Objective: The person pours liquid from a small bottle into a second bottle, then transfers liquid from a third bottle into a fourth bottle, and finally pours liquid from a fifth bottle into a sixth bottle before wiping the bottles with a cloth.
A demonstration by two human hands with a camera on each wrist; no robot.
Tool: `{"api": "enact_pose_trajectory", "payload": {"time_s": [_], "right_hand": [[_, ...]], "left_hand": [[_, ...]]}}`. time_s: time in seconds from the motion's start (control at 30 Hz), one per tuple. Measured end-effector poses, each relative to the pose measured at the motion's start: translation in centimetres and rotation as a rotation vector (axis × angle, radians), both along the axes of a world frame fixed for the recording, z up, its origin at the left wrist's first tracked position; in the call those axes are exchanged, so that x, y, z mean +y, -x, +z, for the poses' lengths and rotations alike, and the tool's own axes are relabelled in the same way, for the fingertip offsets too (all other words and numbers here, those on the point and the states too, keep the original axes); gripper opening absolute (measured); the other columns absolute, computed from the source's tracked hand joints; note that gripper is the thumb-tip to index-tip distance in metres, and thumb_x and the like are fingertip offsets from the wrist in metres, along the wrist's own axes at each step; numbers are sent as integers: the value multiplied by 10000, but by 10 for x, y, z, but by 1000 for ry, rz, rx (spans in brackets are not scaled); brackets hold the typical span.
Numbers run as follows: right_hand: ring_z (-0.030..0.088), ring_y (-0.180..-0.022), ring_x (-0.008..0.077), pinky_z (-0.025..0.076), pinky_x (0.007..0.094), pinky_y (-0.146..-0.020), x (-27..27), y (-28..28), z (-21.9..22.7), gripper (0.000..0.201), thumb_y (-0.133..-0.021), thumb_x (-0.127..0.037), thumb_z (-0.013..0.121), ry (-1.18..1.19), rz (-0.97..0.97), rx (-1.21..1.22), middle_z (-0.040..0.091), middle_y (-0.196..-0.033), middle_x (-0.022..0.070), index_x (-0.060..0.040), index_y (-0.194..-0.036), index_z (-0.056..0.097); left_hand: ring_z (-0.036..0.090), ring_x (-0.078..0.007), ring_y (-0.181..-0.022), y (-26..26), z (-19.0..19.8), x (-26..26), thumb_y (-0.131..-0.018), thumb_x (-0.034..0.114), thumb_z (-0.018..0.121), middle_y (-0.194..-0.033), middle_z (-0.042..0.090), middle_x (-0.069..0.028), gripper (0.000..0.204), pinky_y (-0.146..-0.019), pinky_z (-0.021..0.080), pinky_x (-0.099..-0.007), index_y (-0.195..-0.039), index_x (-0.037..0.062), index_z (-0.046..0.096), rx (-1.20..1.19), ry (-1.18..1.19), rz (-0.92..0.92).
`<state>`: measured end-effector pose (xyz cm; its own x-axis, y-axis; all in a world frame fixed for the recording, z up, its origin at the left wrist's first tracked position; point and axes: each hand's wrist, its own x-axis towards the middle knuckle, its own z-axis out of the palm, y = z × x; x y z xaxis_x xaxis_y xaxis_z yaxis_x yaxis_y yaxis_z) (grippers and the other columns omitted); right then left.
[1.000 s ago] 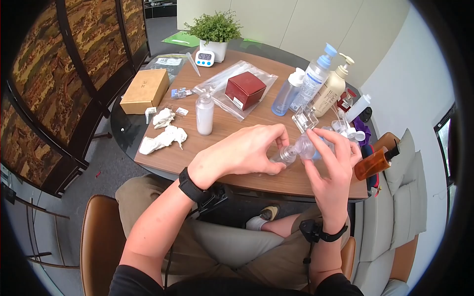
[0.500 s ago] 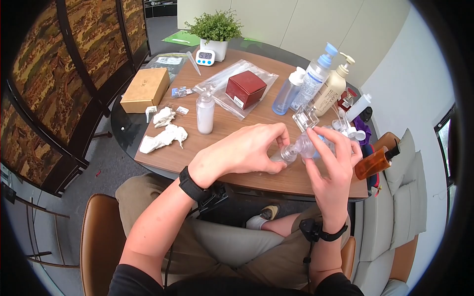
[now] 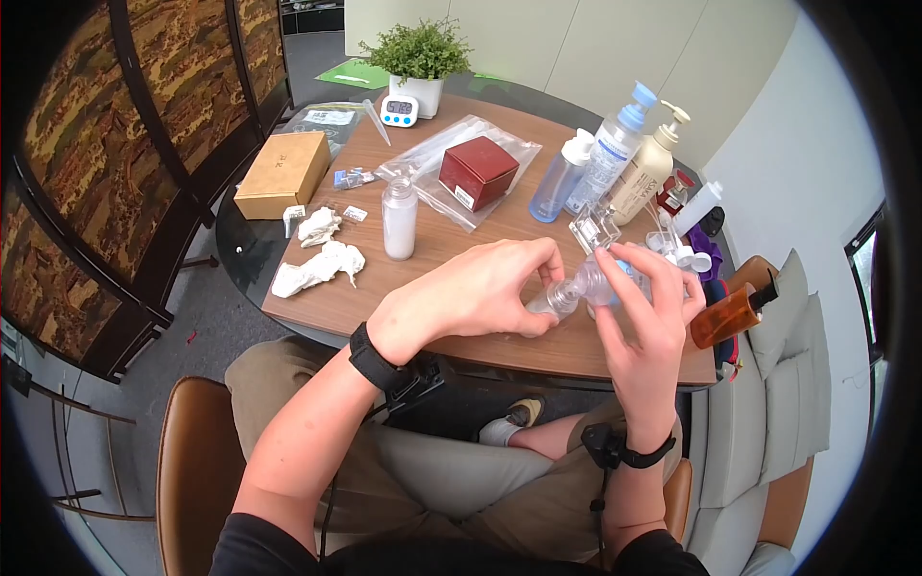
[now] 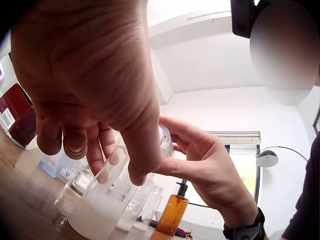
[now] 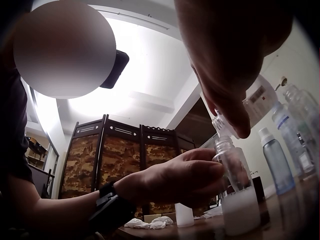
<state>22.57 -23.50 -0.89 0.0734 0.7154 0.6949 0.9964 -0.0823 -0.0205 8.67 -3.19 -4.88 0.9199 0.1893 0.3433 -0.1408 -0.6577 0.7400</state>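
My left hand (image 3: 471, 288) grips a clear bottle (image 5: 240, 212), upright on the table and partly filled with cloudy whitish liquid. Above it, my right hand (image 3: 645, 322) pinches a second clear bottle (image 3: 595, 283) between thumb and fingers. That bottle tilts down to the left, its neck right at the mouth of the lower one. A printed label (image 5: 257, 100) shows on the tilted bottle in the right wrist view. To the left of my hands stands an uncapped bottle (image 3: 400, 226) of whitish liquid.
Crumpled tissues (image 3: 322, 269) and a cardboard box (image 3: 282, 177) lie at the left. A dark red box (image 3: 478, 173) sits on a plastic bag (image 3: 423, 168). Pump bottles (image 3: 643, 173), a square glass bottle (image 3: 594, 230) and an amber bottle (image 3: 725, 320) stand at the right.
Both hands stay almost in place, the two bottle mouths still together. The tilted bottle in my right hand has shifted very slightly.
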Motion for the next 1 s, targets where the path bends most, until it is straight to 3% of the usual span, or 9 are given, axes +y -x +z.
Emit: {"api": "enact_pose_trajectory", "payload": {"time_s": [1.0], "right_hand": [[650,-1383,232,305,514,-1206,4,2,-5,566,-833,50,799,-36,-2,-46,699,-1403,26,-161,-1358,800]], "left_hand": [[648,-311,-796,0,0,-1,-878,311,893,-891,676,-163,474,-753,523,-461,-1189,60,638,-17,-9,4]]}}
